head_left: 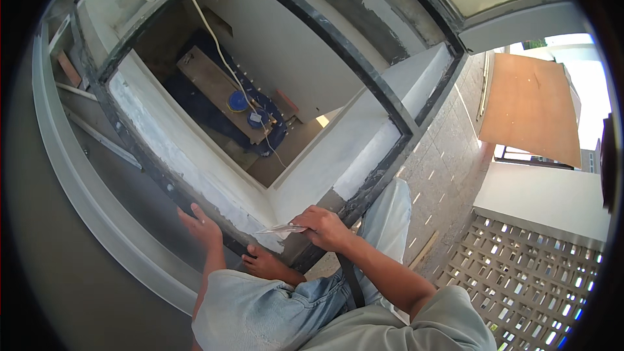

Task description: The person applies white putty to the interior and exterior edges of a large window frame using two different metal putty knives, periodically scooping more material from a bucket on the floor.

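A putty knife (281, 228) with a thin, pale-smeared blade is gripped in my right hand (322, 226). Its blade lies at the near corner of the opening, against the white-coated ledge (195, 156) inside the dark metal frame (156, 179); whether it touches the surface is hard to tell. My left hand (203, 226) is at the outer side of that frame, fingers apart and holding nothing. Between both hands, my bare foot (270, 265) rests by the frame. Fresh-looking white filler (367, 162) covers part of the ledge to the right, next to rough grey patches.
Through the opening, far below, a plank (205, 78) carries blue tubs (238, 101) over a dark blue sheet (184, 94). A white cable (218, 42) hangs down into the opening. At right are a tiled floor (442, 149), an orange-brown board (533, 107) and a perforated block wall (520, 279).
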### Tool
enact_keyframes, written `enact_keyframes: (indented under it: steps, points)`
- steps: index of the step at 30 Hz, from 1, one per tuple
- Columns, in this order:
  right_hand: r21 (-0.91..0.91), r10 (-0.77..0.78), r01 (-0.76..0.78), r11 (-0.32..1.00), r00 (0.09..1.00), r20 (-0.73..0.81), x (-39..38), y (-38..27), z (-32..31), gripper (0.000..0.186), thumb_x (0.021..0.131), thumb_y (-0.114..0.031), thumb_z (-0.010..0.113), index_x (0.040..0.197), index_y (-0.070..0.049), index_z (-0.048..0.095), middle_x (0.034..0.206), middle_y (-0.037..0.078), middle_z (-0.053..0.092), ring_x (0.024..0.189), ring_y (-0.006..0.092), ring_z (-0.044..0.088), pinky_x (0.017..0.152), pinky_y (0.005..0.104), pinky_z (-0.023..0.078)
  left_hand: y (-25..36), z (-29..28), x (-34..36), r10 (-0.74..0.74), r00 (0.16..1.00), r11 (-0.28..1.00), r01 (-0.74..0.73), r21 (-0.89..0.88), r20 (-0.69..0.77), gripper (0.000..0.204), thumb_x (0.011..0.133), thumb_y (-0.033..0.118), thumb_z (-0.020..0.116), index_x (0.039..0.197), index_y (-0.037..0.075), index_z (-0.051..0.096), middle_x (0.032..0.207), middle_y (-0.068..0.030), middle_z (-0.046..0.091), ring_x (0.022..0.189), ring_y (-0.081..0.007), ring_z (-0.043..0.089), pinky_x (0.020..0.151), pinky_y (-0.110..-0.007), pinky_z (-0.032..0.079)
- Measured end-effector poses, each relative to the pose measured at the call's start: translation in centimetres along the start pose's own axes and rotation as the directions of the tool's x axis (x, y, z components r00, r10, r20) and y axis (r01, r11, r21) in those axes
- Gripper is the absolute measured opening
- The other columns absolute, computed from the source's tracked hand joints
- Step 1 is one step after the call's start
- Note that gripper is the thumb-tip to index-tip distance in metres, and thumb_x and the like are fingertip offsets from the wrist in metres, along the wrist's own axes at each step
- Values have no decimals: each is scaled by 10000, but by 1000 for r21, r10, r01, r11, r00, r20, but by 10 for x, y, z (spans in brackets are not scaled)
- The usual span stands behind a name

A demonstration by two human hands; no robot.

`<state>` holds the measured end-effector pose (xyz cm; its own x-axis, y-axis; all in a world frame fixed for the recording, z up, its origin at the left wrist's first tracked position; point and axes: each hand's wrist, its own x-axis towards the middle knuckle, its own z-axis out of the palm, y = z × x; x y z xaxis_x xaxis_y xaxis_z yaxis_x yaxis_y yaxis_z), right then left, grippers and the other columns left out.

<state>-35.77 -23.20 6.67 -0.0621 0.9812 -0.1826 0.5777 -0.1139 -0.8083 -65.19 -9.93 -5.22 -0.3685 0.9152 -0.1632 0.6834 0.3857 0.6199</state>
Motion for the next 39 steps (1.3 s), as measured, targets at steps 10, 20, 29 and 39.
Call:
enact_keyframes:
  steps: [10, 20, 29, 39]
  points:
    - [63, 135, -133, 989, 990, -37, -14, -2, 12, 276, 941, -142, 675, 1208, -98, 728, 1165, 117, 737, 1106, 343, 666, 937, 443, 547, 19, -13, -10, 31, 997, 996, -36, 78, 64, 685, 1112, 419, 413, 1564, -73, 259, 1598, -301, 324, 1483, -432, 335, 1229, -492, 294]
    - [120, 292, -278, 953, 950, -112, -8, -7, -23, 363, 1010, -289, 611, 1302, -76, 635, 1023, 205, 727, 941, 425, 698, 831, 488, 545, -51, 9, 20, 163, 981, 985, -169, 47, 100, 741, 1056, 461, 542, 1552, -39, 312, 1541, -295, 393, 1436, -437, 391, 1198, -495, 341]
    - [498, 522, -295, 816, 745, -415, -2, -9, -32, 767, 924, -182, 710, 1573, -135, 304, 1047, 258, 716, 989, 440, 715, 881, 481, 558, -61, -38, 74, 366, 928, 930, -366, 24, -65, 548, 1013, 406, 602, 1379, 5, 527, 1284, -238, 633, 1161, -385, 632, 1007, -533, 484]
    - [703, 491, -46, 710, 749, -446, -21, 88, -71, 207, 914, -171, 705, 1057, -40, 776, 906, 133, 747, 829, 247, 739, 788, 359, 584, 68, -102, 35, 518, 846, 798, -532, 285, 128, 435, 996, 378, 609, 1204, -4, 618, 1156, -242, 689, 1039, -358, 683, 924, -524, 513]
